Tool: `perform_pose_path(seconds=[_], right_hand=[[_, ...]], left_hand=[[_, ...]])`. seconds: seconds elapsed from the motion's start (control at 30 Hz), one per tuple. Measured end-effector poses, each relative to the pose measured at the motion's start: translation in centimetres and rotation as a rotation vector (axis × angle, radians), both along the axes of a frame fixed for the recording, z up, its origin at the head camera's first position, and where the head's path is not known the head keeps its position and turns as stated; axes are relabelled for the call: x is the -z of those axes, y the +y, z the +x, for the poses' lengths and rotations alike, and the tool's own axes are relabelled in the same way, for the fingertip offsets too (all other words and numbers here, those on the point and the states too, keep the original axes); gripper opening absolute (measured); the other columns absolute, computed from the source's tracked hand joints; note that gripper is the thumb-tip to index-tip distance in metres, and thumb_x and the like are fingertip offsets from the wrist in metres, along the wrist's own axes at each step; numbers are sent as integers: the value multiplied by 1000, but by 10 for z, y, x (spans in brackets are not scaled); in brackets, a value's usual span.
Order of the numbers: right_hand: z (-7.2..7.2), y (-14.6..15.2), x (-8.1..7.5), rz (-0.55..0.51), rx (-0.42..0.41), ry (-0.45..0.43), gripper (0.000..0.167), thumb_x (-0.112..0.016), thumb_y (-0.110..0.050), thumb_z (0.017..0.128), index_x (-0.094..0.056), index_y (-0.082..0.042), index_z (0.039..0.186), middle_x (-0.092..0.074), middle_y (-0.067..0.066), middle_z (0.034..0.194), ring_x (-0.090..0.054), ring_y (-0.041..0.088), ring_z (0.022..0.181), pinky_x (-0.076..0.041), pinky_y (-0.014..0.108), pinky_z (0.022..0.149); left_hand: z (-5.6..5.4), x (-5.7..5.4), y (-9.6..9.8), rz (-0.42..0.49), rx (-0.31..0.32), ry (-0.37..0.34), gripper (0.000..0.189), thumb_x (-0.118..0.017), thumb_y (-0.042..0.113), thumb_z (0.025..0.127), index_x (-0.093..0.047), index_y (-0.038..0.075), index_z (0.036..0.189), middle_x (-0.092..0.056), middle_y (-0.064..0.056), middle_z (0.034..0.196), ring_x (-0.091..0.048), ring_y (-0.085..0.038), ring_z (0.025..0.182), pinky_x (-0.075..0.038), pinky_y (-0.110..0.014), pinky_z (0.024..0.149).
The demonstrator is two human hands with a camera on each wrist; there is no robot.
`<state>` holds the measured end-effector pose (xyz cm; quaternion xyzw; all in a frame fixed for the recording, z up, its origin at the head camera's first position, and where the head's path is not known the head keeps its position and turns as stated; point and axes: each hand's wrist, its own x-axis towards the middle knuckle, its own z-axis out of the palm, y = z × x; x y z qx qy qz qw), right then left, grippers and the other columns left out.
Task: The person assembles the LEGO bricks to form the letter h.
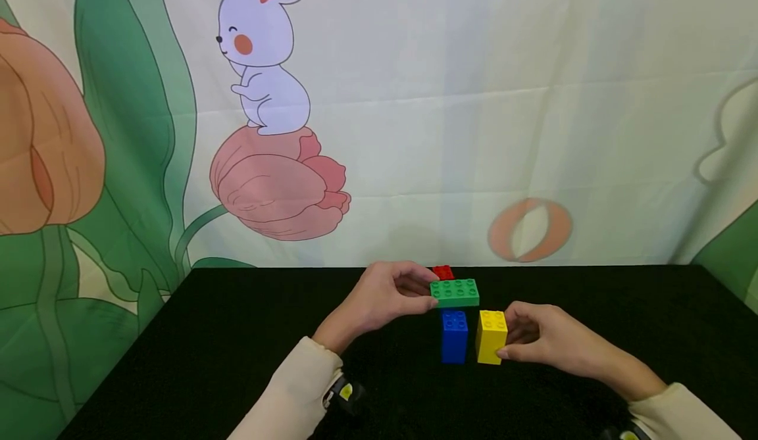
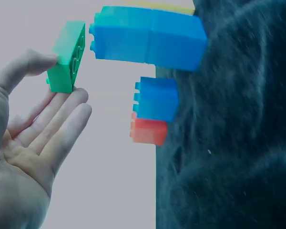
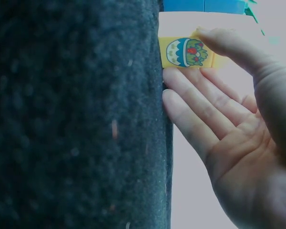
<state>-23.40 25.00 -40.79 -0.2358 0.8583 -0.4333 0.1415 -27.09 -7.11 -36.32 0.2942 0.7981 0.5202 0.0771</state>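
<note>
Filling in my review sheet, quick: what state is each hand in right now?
Left hand: closed, holding the green block by one end.
Right hand: closed, holding the upright yellow block.

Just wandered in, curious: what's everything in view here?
green block: 1, green, above tabletop
yellow tower: 1, yellow, rightmost
blue tower: 1, blue, beside yellow tower
red block: 1, red, at back
farther blue block: 1, blue, beside red block
tabletop: 1, black, under towers
backdrop: 1, pale with rabbit and flowers, behind tabletop
wrist devices: 2, black, at cuffs
sleeves: 2, cream, on arms
left hand: 1, bare, gripping green block
right hand: 1, bare, gripping yellow tower
</note>
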Motion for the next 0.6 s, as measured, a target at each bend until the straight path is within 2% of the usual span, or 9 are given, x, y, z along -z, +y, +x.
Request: perform_pose_path(seconds=[0.13,0.27,0.6], right_hand=[[0,0,0,-7,-5,0,38,-84,-22,91,-63,-5,119,-74,5,111,-73,22,100,-62,30,84],[0,0,1,-8,-8,-7,38,-84,-22,92,-63,-5,119,-74,4,110,-73,22,100,-62,30,84],[0,0,1,-23,-25,-3,37,-83,-21,92,-63,-5,119,-74,4,110,-74,20,100,-62,30,85]], left_hand=[[7,-5,5,-12,15,12,28,-84,11,91,-76,7,118,-77,0,105,-73,-13,93,-63,-29,81],[12,-5,9,-28,16,24,28,-84,12,91,-76,8,117,-77,2,104,-73,-11,91,-63,-27,80],[15,0,13,-54,27,36,26,-84,13,91,-78,8,115,-78,4,102,-73,-7,88,-62,-24,80]])
